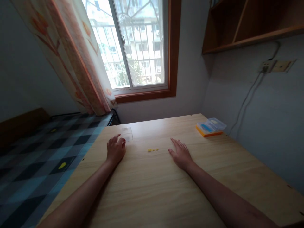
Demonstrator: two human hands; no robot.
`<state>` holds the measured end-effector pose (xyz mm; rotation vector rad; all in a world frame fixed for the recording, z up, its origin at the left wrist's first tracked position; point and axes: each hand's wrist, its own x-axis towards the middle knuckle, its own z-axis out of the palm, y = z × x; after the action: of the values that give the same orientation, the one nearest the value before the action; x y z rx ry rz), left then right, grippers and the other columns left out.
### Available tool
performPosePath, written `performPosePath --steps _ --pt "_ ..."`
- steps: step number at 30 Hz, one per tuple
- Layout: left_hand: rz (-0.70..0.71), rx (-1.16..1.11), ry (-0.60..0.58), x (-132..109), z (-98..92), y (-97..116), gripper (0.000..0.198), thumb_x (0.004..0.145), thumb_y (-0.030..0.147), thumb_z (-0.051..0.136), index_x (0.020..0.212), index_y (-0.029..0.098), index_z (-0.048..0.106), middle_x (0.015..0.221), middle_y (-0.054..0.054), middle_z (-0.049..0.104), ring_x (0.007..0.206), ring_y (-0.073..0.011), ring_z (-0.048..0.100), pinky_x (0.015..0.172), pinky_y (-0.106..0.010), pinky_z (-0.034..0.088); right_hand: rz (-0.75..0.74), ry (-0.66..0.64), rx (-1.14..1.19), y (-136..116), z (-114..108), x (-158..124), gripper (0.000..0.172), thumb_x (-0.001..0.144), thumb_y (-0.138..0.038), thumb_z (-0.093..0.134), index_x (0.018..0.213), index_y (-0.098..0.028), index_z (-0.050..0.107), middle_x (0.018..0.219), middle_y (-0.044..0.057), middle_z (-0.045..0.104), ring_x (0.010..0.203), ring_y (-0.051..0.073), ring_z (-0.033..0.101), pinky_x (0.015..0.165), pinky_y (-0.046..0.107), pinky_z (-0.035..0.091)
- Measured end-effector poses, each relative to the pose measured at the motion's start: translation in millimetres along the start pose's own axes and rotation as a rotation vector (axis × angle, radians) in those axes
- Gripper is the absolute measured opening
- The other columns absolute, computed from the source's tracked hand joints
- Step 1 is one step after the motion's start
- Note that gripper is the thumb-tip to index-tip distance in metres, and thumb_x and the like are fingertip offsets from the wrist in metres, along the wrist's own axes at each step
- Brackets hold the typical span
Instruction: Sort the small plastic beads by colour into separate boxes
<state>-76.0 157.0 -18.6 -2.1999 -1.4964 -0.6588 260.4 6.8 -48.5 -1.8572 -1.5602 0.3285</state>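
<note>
A short row of tiny yellow pieces (153,150) lies on the wooden table between my hands; they are too small to identify. My left hand (116,148) rests to the left of the row with its fingers loosely bent and apart, and no held object shows in it. Just beyond its fingertips is a small clear plastic box (128,134); whether the fingers touch it I cannot tell. On the right of the row, my right hand (180,153) lies palm down with fingers stretched out, holding nothing.
An orange-based case with a clear lid (209,127) sits at the table's (147,190) far right corner. A bed with a checked cover (35,164) adjoins the left side. Behind are a window (144,47) and curtain (78,63); a cable (247,98) hangs on the right wall.
</note>
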Motion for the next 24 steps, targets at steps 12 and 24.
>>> performPosePath --steps 12,24 --pt "0.192 -0.436 -0.008 -113.6 -86.2 140.1 0.01 0.089 0.015 0.058 0.093 0.02 0.065 0.116 -0.011 0.061 0.107 -0.0274 0.055 0.094 -0.044 0.045 -0.708 0.116 0.453 -35.8 -34.7 -44.2 0.021 0.086 -0.009 0.059 0.091 -0.022 0.074 0.079 0.002 0.068 0.068 0.013 0.061 0.062 0.023 0.047" --pt "0.346 -0.496 -0.222 -132.2 -100.0 170.0 0.012 0.085 0.009 0.056 0.087 0.02 0.062 0.097 -0.008 0.062 0.091 -0.025 0.055 0.082 -0.041 0.051 -0.885 -0.071 0.289 -41.6 -34.4 -52.8 0.019 0.084 -0.011 0.063 0.089 -0.023 0.076 0.079 0.001 0.071 0.07 0.014 0.065 0.066 0.023 0.045"
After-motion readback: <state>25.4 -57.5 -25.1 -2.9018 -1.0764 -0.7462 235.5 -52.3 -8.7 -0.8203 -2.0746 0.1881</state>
